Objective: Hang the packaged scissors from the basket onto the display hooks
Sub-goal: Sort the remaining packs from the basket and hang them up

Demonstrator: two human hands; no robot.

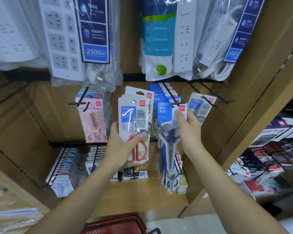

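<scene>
— From the head view: why two different grips?
— Left hand (pixel 120 146) grips the spare red-handled packs (pixel 134 122), kept ready. Right hand (pixel 189 129) pinches the blue pack (pixel 166 115) at its hook (pixel 173 99), probably threading it on. The basket (pixel 115 224) sits below.

Just one camera, worn on the person's head, wide-angled, facing the wooden display wall (pixel 32 115) from close by; the red basket (pixel 108 222) shows at the bottom edge.
</scene>
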